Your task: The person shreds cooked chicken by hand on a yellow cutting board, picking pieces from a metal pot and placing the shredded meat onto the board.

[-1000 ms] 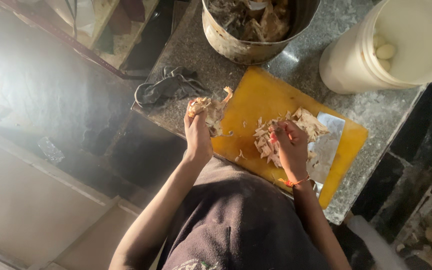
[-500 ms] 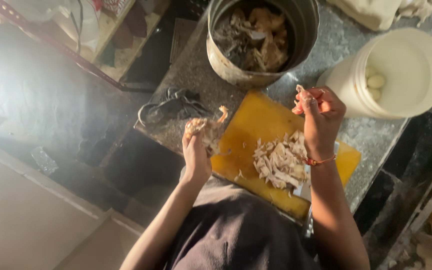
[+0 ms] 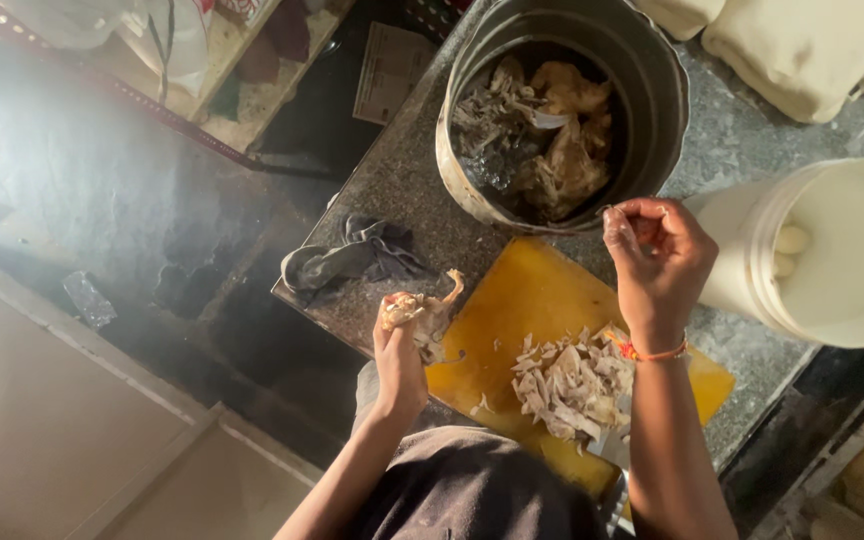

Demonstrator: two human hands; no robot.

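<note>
My left hand grips a piece of cooked chicken at the left edge of the yellow cutting board. A heap of shredded chicken lies on the board's near part. My right hand is raised with fingers pinched together at the rim of the metal pot, just over its near edge; what it pinches is too small to tell. The pot holds chicken bones and scraps.
A white bucket with pale round items stands right of the board. A dark cloth lies on the stone counter at left. Cream cloth bags are behind. A knife blade rests on the board's near edge. The floor drops off left.
My right hand rose from the shredded heap to the pot's rim. My left hand stayed at the board's left edge with the chicken piece. The view shifted toward the pot.
</note>
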